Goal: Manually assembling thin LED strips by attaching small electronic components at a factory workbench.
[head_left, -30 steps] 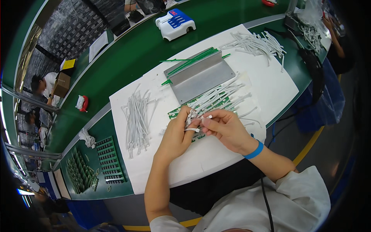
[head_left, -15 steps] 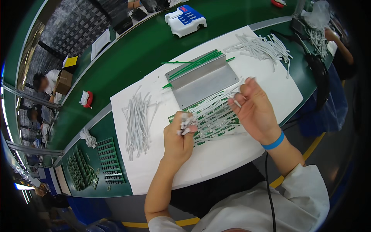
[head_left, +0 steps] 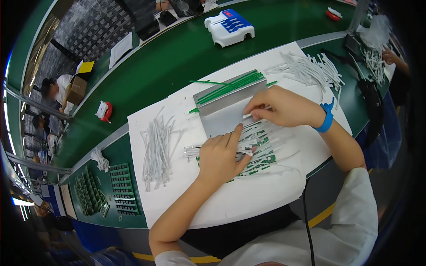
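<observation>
A bundle of thin white cables with small end pieces is gripped in my left hand, whose index finger points toward the right hand. Some of the bundle's ends stick out left of that hand. My right hand pinches the white tip of one cable just over the flat base of an L-shaped metal bracket. Beneath the cables lie green circuit boards, partly covered by them and by my left hand.
Green sticks rest along the bracket's upright wall. Loose white cables lie left on the white sheet, and another pile far right. Board panels stand at the left. A white-and-blue device sits at the back.
My right hand has turned over and moved left and down to the bracket, pinching a cable tip. My left hand has shifted right with the bundle, its index finger now stretched out.
</observation>
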A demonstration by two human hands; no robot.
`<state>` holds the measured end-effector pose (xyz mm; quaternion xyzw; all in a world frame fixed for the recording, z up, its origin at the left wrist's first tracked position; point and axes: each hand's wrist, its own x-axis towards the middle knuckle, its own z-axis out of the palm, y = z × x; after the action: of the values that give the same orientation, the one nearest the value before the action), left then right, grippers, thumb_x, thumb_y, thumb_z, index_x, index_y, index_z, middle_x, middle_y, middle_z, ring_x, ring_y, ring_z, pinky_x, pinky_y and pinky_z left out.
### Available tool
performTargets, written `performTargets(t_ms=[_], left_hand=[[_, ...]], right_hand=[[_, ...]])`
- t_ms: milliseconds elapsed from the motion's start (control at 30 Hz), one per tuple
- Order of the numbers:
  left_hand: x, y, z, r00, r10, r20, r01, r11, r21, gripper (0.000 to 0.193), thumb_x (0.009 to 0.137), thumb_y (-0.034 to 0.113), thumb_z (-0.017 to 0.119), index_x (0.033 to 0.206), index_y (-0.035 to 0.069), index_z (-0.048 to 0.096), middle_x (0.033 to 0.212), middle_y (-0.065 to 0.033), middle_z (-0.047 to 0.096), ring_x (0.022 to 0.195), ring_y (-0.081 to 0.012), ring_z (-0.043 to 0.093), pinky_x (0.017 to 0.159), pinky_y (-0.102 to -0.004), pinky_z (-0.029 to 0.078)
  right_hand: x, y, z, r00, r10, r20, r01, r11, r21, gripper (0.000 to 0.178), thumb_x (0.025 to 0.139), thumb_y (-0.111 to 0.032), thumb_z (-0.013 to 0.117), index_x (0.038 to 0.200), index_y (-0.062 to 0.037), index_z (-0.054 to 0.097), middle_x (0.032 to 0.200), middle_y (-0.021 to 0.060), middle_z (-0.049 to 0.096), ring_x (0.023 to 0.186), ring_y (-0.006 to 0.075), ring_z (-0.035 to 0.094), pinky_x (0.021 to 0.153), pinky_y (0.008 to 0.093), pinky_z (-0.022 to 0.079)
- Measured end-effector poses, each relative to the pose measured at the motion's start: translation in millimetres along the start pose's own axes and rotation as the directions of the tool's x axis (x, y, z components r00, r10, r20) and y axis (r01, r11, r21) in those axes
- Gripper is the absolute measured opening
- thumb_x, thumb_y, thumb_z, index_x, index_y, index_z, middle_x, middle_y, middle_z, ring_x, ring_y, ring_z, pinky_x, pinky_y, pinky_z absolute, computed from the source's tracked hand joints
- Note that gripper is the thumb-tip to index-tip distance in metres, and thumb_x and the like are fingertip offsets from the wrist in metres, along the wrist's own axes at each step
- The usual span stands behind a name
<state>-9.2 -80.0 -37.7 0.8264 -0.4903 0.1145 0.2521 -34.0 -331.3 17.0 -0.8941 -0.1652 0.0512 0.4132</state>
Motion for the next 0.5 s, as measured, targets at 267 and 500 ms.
performTargets(t_ms=[267, 500], left_hand=[[-2.6, -4.6, 0.5, 0.994, 0.009, 0.113, -0.015, 0.999, 0.049, 0.076, 0.075, 0.034, 0.08, 0.141, 0.003, 0.063, 0.08, -0.0064, 0.064, 0.069, -0.024, 0.062, 0.065, -0.0366, 0.05], [-5.2, -1.4, -0.5, 0.997, 0.027, 0.069, -0.024, 0.999, -0.048, 0.059, 0.062, 0.013, 0.08, 0.12, 0.011, 0.072, 0.086, -0.0046, 0.071, 0.072, -0.0254, 0.067, 0.063, -0.0378, 0.048]], right_hand=[[-5.0, 10.2, 13.7, 0.991, -0.022, -0.131, 0.017, 0.999, -0.042, 0.009, 0.089, -0.003, 0.075, 0.098, -0.0006, 0.073, 0.092, 0.0092, 0.071, 0.072, 0.0165, 0.066, 0.063, 0.027, 0.052], [-12.9, 14.7, 6.9, 0.997, -0.018, -0.075, 0.018, 1.0, 0.008, 0.009, 0.088, -0.003, 0.077, 0.096, -0.0007, 0.073, 0.092, 0.0091, 0.071, 0.072, 0.018, 0.066, 0.061, 0.0279, 0.052]])
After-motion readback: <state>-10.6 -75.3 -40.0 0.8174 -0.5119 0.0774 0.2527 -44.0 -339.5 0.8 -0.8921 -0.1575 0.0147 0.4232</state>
